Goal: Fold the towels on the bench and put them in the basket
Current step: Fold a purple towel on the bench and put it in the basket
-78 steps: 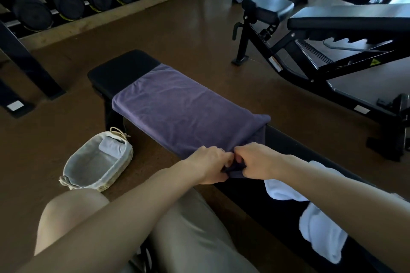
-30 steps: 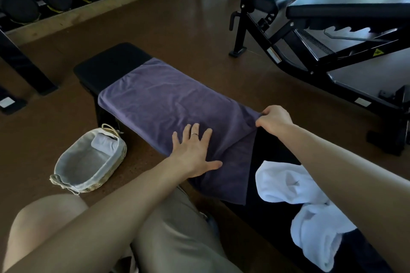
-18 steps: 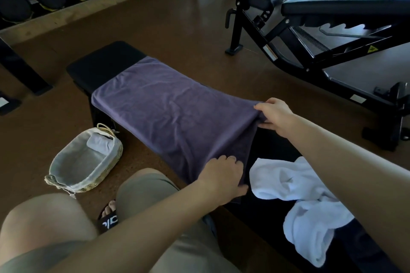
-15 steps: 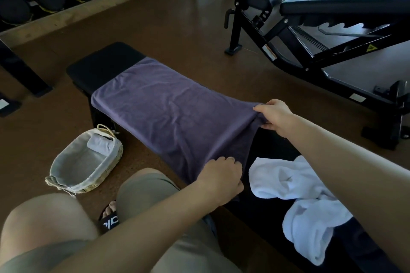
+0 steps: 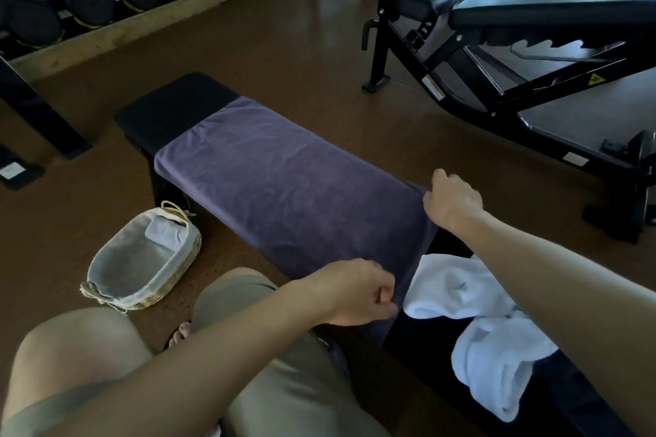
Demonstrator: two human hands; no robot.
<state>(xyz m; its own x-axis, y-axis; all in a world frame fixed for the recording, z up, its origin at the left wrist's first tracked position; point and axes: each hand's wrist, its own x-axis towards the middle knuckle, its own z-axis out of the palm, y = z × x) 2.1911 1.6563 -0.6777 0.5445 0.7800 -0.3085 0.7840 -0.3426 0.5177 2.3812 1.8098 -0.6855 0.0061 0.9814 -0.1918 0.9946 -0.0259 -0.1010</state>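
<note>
The left hand [image 5: 358, 291] pinches the near corner of the smooth purple terry towel [image 5: 284, 188] spread flat along the black padded surface [image 5: 174, 106]; the right hand [image 5: 452, 200] pinches its far corner. A crumpled white towel [image 5: 472, 316] lies beside it.

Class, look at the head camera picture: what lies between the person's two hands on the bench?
In the head view, the near edge of the purple towel runs between the left hand and right hand; each pinches a corner.
</note>
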